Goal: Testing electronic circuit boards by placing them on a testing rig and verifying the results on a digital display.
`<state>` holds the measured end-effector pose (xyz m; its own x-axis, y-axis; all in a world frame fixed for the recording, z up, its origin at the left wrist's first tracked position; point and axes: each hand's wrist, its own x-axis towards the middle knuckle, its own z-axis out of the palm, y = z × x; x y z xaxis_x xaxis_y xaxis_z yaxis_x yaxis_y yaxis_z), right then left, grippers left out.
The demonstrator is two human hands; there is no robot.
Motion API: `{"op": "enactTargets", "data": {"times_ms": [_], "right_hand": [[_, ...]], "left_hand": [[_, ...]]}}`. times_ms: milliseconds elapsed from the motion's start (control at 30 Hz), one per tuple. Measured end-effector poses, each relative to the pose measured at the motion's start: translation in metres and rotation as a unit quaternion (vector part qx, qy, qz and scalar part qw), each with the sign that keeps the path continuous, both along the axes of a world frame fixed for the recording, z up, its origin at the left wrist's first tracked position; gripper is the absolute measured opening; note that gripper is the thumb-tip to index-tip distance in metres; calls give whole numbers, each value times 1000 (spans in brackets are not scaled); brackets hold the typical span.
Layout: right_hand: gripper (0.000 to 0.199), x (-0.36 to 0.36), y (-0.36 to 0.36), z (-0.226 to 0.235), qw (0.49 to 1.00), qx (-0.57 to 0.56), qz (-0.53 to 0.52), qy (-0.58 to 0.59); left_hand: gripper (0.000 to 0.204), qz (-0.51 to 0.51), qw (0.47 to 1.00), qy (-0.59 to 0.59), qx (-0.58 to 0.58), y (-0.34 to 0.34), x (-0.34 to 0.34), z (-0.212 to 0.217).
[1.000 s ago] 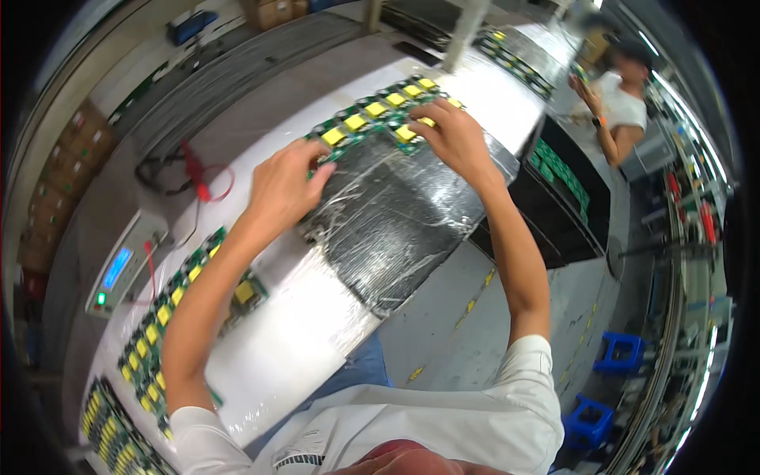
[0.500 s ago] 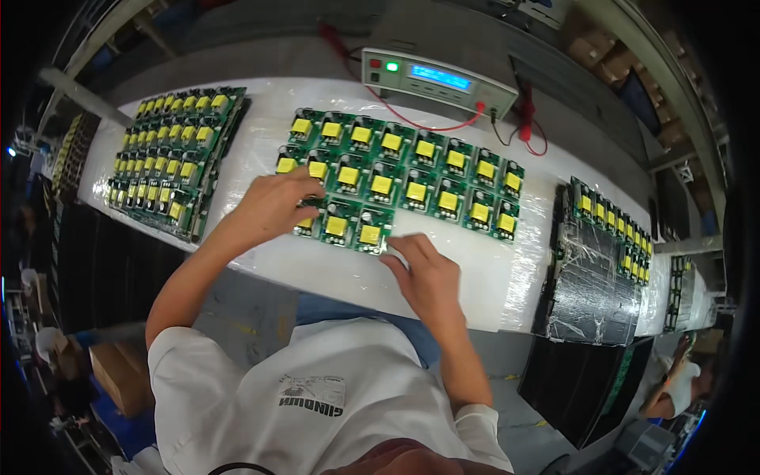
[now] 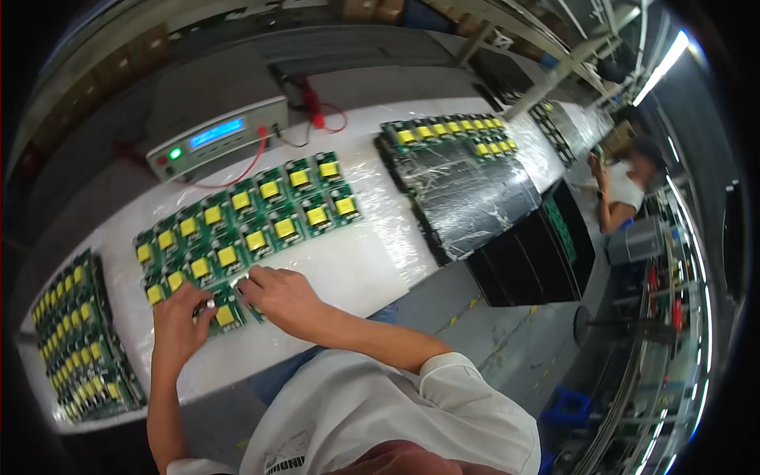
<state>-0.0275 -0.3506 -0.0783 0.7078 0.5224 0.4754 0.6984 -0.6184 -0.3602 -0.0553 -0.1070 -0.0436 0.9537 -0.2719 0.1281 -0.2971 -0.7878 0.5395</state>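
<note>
Both hands are down at the near edge of the long white workbench [image 3: 372, 269], meeting over one small green circuit board with a yellow block component [image 3: 226, 315]. The left hand [image 3: 178, 323] comes in from below, fingers curled, thumb and fingertips pinched on the board's left side. The right hand [image 3: 281, 297] lies across from it, fingers bent and closed narrowly on the board's right edge, so the board sits between the two hands with only its yellow top and a strip of green showing. It looks gripped from both sides, though whether it is lifted off the bench or resting on it I cannot tell.

Just beyond the fingertips, touching or nearly so, spreads the large green panel of matching boards with yellow blocks [image 3: 253, 218], running up and to the right in rows. Behind that panel sits a grey bench tester with a blue lit display [image 3: 215, 136], with red leads [image 3: 317, 111] trailing beside it. Far left, well apart from the hands, a stack of green board panels [image 3: 75, 336] rests at the bench end. To the right, a black tray wrapped in clear film [image 3: 463, 194] carries more yellow-topped boards along its far edge. Past it, another person in a white top [image 3: 625, 190] stands at the far right.
</note>
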Motion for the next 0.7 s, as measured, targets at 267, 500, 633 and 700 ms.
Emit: {"op": "enactTargets", "data": {"times_ms": [267, 500, 633, 700], "right_hand": [[22, 67, -251, 52, 990, -49, -130, 12], [20, 171, -416, 60, 956, -137, -258, 6], [20, 220, -441, 49, 948, -179, -262, 28], [21, 234, -447, 44, 949, -176, -260, 29]], "left_hand": [[13, -108, 990, -66, -64, -160, 90, 45], [22, -167, 985, -47, 4, -400, 224, 8], [24, -163, 984, -65, 27, -461, 267, 1], [25, -147, 986, -62, 54, -476, 276, 5]]}}
